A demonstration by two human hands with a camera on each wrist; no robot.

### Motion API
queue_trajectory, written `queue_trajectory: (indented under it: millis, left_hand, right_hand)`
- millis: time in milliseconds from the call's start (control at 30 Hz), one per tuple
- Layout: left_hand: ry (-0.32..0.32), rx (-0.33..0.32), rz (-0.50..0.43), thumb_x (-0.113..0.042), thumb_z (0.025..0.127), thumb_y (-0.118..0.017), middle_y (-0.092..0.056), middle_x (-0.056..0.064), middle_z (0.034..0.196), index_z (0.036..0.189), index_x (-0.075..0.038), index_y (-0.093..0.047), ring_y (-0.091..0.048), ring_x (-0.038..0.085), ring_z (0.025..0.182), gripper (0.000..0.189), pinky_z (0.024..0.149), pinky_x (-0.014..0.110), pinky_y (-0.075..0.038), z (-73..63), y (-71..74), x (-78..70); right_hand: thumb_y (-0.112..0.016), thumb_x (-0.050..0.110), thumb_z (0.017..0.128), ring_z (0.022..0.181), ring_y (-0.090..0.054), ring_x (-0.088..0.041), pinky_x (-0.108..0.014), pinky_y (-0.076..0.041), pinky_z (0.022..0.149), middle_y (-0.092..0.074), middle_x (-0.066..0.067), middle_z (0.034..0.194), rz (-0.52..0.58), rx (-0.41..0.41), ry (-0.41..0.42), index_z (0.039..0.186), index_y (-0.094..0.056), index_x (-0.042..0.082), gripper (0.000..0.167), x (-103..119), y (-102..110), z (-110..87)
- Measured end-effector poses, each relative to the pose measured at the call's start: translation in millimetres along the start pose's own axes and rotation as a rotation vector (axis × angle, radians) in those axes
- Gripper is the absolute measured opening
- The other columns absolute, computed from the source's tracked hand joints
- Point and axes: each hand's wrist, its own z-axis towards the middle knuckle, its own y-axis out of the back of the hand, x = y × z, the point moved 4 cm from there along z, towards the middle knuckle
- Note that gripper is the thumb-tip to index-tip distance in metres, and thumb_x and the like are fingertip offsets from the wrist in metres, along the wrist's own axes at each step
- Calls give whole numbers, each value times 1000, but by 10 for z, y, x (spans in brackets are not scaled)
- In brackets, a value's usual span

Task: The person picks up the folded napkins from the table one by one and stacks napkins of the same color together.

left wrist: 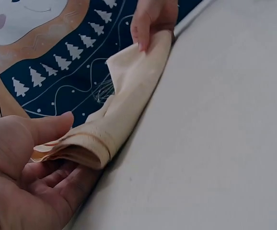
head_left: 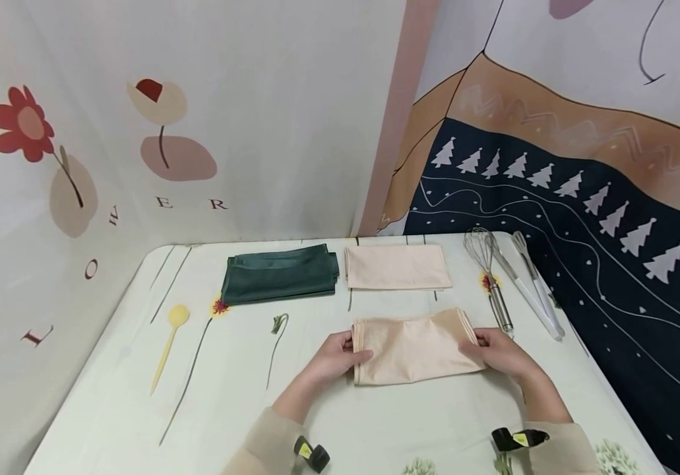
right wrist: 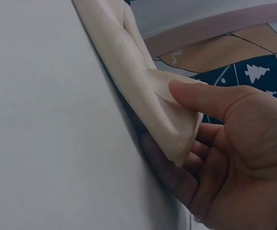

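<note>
A folded beige cloth (head_left: 413, 349) is held between both hands just over the front middle of the table. At its left end my left hand (head_left: 336, 359) grips it, thumb on top and fingers underneath; the left wrist view shows the cloth's layered folds (left wrist: 98, 143) beside that thumb. My right hand (head_left: 496, 353) pinches the other end, its thumb on the upper face and its fingers below, as the right wrist view shows with the cloth (right wrist: 143, 91). Behind lie a second folded beige cloth (head_left: 399, 267) and a folded dark green cloth (head_left: 280, 274).
On the right of the table (head_left: 108, 396) lie a whisk (head_left: 494, 290) and two tools with pale handles (head_left: 535, 307). A yellow spoon (head_left: 173, 330) rests on the left. Printed curtains (head_left: 292, 132) stand along the back and right edges.
</note>
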Motion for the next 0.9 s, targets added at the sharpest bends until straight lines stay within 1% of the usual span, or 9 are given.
queue_trajectory:
  millis: [67,167,233,300,367,433,633,767,900]
  left_hand:
    - [-7,-2,76,-14,93,-74,-72,8,97,123,4,-64,-70,16,82,36,71,30,-58,-20,14,9]
    - [-18,4,179,-18,93,-75,-72,4,87,112,1,-70,-67,12,74,27,66,27,-54,-59,34,6]
    - [-29,17,204,-16,91,-76,-73,3,84,108,0,-72,-66,11,73,24,66,26,-52,-77,39,-4]
    - [-36,26,206,-11,88,-78,-73,4,84,108,1,-72,-65,12,73,24,67,26,-52,-88,41,-11]
    - [-41,21,200,-7,85,-79,-73,5,86,111,2,-72,-66,12,73,28,66,26,-53,-86,41,-12]
    - [-39,-3,196,-4,83,-79,-74,5,87,113,3,-71,-66,12,73,31,65,26,-53,-78,46,-8]
    - [-48,-89,130,-1,86,-74,-73,11,97,121,6,-68,-70,16,83,36,70,28,-58,-39,82,-29]
    - [-72,-136,129,-2,89,-72,-72,12,101,121,7,-68,-70,18,89,34,72,29,-59,-15,110,-88]
    - [-66,-198,130,-5,91,-72,-72,13,102,120,6,-69,-70,16,86,31,67,28,-58,31,154,-153]
  right_hand:
    - [-67,15,99,59,-51,-9,-24,-45,55,-55,-1,67,11,53,-14,99,-64,-8,24,-8,10,-35]
    - [-66,14,100,64,-63,-14,-27,-54,57,-65,-9,75,60,138,-39,114,-60,-11,30,-14,-6,-78]
    - [-65,14,100,64,-67,-20,-31,-57,56,-67,-13,78,86,172,-67,120,-57,-12,34,-25,-20,-96]
    - [-64,13,101,63,-69,-23,-32,-58,54,-68,-16,78,96,183,-69,124,-54,-13,36,-31,-30,-105]
    - [-63,12,101,61,-69,-24,-33,-58,53,-68,-17,75,82,174,-49,125,-54,-13,36,-38,-31,-104]
    - [-62,11,101,58,-68,-23,-33,-57,51,-67,-17,72,73,160,-21,126,-54,-14,36,-41,-31,-100]
    - [-61,9,102,52,-64,-20,-32,-54,46,-65,-18,68,64,99,42,126,-56,-12,33,-15,-24,-76]
    - [-62,11,101,52,-63,-20,-30,-51,44,-64,-15,70,38,15,41,125,-58,-9,31,27,4,-45]
    - [-65,12,100,51,-60,-19,-27,-47,43,-61,-13,71,7,-70,42,121,-61,-8,30,61,31,9]
